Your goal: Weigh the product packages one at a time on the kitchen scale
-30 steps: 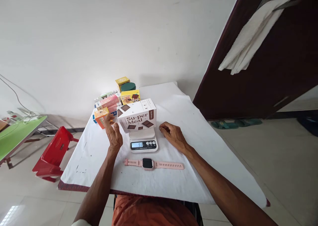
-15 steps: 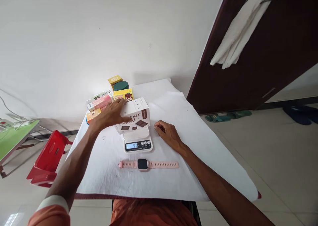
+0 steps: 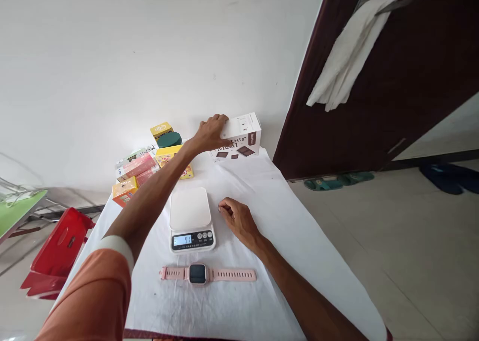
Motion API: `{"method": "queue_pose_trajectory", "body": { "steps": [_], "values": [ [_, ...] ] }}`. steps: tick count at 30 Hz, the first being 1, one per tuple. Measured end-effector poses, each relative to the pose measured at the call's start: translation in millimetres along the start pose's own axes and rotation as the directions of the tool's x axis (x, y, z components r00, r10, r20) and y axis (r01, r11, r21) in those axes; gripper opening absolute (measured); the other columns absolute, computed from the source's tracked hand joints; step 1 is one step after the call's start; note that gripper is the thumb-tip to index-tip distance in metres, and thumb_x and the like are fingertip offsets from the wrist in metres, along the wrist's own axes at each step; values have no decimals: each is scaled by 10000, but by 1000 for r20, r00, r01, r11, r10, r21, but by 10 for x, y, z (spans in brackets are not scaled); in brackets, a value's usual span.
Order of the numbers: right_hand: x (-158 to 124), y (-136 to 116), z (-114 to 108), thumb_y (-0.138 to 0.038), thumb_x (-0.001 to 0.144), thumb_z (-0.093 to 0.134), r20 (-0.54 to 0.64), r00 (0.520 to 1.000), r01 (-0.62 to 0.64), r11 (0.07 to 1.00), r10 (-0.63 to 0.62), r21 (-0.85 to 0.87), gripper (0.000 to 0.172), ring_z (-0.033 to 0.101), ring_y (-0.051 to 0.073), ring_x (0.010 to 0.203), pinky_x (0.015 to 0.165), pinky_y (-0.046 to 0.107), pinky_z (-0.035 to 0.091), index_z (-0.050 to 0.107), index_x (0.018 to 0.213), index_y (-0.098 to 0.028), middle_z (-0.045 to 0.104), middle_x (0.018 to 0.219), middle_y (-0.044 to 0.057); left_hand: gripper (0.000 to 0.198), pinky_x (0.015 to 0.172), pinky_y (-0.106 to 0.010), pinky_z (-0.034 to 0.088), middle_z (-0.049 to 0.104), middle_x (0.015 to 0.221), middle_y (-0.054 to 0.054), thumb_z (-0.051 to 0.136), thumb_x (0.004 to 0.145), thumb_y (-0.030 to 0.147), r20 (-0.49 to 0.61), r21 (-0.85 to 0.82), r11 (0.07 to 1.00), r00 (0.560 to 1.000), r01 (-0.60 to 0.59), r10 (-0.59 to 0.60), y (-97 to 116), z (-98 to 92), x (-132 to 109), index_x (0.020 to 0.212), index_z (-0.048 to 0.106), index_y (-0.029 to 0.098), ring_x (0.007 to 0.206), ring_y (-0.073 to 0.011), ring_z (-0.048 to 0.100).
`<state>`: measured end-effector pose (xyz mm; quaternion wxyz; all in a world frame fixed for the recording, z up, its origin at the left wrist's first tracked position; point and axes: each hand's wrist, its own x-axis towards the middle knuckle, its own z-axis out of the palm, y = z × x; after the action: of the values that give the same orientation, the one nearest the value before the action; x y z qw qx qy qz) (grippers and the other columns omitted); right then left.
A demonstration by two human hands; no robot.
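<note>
My left hand (image 3: 212,134) is closed over the left end of a white food box (image 3: 241,136) printed with brown bars, at the far edge of the table near the wall. Whether the box touches the cloth is hard to tell. In the middle of the table sits a white digital kitchen scale (image 3: 190,216) with a bare plate and a lit display reading 91. Just right of the scale, my right hand (image 3: 236,218) rests on the cloth with curled fingers; nothing shows in them. A pink smartwatch (image 3: 197,273) lies stretched out in front of the scale.
Several small boxes are grouped at the back left, among them a yellow box (image 3: 161,130), a pink box (image 3: 138,165) and an orange box (image 3: 124,190), with a green round lid (image 3: 169,140). A red chair (image 3: 60,251) stands left of the table, a dark door (image 3: 392,81) to the right.
My left hand has carried the white food box off the scale, away from me and to the right. My right hand has stayed beside the scale. The view has shifted slightly.
</note>
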<state>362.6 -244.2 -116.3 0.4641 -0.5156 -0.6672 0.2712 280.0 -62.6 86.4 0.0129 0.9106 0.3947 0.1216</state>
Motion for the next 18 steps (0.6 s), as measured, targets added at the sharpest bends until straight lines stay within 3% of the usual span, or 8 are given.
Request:
{"method": "queue_pose_trajectory", "body": {
  "steps": [3,7,14,18],
  "values": [
    [-3,25,13,-236,927,491,-9,1000,16,1000,-16,6,147,597,155,666,627,260,421,587,818,-217,664,768,15,631,1094,-484,363,551,1350,-157,789,787,351,19,48,996,997,74,-75,-104,251,350,1315,498,166,1284,-343,505],
    [-4,47,27,-235,940,484,-13,999,30,1000,-30,6,158,602,155,659,624,258,428,590,824,-216,663,769,17,685,1112,-471,324,515,1400,-184,784,801,452,100,75,982,978,174,-181,-322,440,550,1337,486,147,1330,-345,461],
    [1,57,31,-237,942,484,-5,999,32,999,-32,-13,161,609,156,654,633,261,441,583,816,-218,667,768,17,630,1139,-477,341,498,1472,-184,695,867,389,192,65,977,959,201,-210,-585,568,582,1418,479,173,1387,-339,445],
    [-3,35,16,-242,939,485,-3,1000,17,1000,-17,-14,152,609,155,654,647,262,453,580,822,-221,665,772,15,833,1158,-497,333,403,1561,-203,753,831,431,135,44,988,979,146,-151,-513,470,472,1531,374,188,1435,-369,395]
  ]
}}
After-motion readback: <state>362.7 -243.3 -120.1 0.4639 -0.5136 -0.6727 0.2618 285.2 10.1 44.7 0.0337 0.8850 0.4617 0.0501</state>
